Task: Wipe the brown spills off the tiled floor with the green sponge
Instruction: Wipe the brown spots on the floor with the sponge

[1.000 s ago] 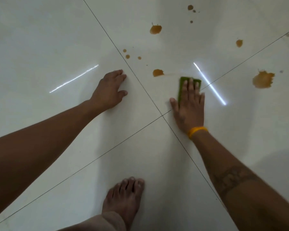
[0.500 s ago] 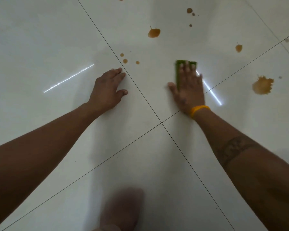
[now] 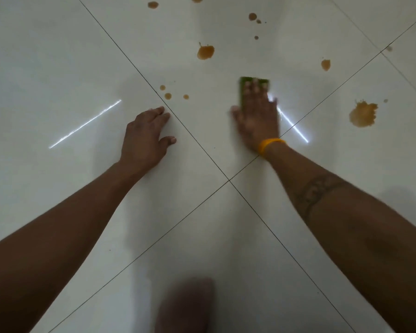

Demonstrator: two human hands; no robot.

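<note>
The pale tiled floor [image 3: 58, 56] carries brown spills [image 3: 363, 114] toward its far edge, so the left hand [image 3: 144, 138] lies spread flat as a prop while the right hand [image 3: 257, 116] presses flat on the green sponge [image 3: 244, 81] among them.

No readable text, labels, brands, numbers or signs anywhere you look. The tiled floor [image 3: 58, 56] is plain, only grout lines and glare streaks on it. Your yellow wristband [image 3: 269, 144] shows no print you can make out. The band tattoo [image 3: 315, 195] on your right forearm is a pattern, blurred, no letters legible.
</note>
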